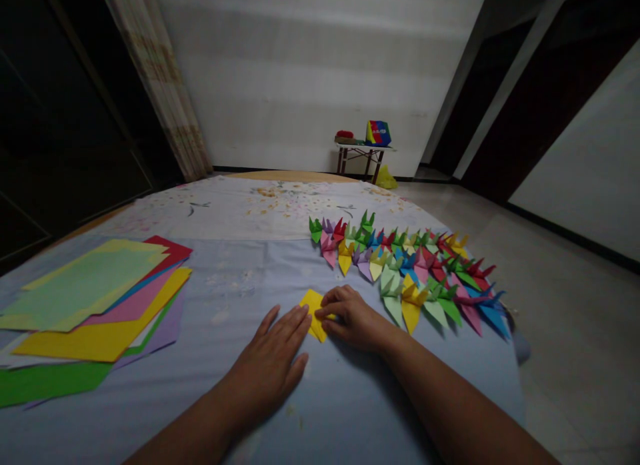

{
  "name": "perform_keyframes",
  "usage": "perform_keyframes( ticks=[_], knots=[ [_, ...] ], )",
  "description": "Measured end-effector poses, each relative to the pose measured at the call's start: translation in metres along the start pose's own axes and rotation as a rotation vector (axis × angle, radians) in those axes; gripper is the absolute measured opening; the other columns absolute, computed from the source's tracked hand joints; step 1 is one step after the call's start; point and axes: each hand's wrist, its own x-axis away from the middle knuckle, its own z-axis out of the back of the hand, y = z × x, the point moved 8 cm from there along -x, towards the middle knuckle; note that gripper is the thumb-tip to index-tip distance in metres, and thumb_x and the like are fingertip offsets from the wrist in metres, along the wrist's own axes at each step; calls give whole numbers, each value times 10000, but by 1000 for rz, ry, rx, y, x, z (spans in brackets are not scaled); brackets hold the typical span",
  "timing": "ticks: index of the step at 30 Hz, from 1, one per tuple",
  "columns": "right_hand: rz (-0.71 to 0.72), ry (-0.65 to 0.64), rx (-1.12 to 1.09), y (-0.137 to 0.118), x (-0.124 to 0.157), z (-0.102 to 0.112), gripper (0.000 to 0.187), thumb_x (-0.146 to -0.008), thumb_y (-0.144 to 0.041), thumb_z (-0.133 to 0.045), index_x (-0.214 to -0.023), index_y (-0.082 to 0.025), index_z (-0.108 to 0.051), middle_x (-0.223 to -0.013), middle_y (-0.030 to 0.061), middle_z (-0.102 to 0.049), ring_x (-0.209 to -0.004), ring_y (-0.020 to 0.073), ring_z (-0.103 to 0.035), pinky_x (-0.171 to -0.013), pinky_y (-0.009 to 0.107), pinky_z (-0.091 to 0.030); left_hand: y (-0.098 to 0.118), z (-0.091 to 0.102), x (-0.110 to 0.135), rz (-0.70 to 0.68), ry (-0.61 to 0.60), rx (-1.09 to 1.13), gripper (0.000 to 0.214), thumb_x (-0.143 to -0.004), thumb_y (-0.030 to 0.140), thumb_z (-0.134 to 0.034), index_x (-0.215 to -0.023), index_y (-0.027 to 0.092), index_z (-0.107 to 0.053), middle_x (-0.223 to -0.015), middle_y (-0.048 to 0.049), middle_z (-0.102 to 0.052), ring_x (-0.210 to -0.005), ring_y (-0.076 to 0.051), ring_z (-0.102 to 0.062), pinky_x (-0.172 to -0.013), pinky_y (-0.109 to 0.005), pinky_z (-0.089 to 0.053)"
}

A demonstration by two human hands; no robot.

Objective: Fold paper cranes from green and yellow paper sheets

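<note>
A small folded piece of yellow paper lies on the blue tablecloth between my hands. My left hand rests flat with fingers stretched, its fingertips on the paper's left edge. On the other side, my right hand has its fingers bent together at the paper's right edge, pinching a part of it; the fingertips partly hide that edge. Just past my right hand stand several folded paper cranes in rows, in green, yellow, pink, blue, red and purple.
Sheets of coloured paper lie in a loose, overlapping stack at the left. A white flowered cloth covers the table's far part. Against the wall stands a small side table with a multicoloured box; a yellow bag sits on the floor.
</note>
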Motion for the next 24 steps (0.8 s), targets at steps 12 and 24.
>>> perform_keyframes(
  ticks=[12, 24],
  knots=[
    [27, -5, 59, -6, 1, 0, 313, -806, -210, -598, -1105, -301, -620, -996, 55, -561, -953, 195, -458, -835, 360, -361, -7, -2, 0, 143, -48, 107, 515, -892, 348, -371, -1393, 286, -268, -1450, -34, -333, -1332, -266, -257, -1066, -574, -115],
    [44, 3, 98, -4, 1, -4, 208, -822, -267, -595, -1010, -313, -672, -990, 51, -563, -946, 189, -463, -824, 354, -364, -8, 1, -1, 195, -30, 105, 519, -853, 328, -421, -1362, 325, -323, -1441, -23, -355, -1316, -293, -274, -1043, -603, -118]
  ],
)
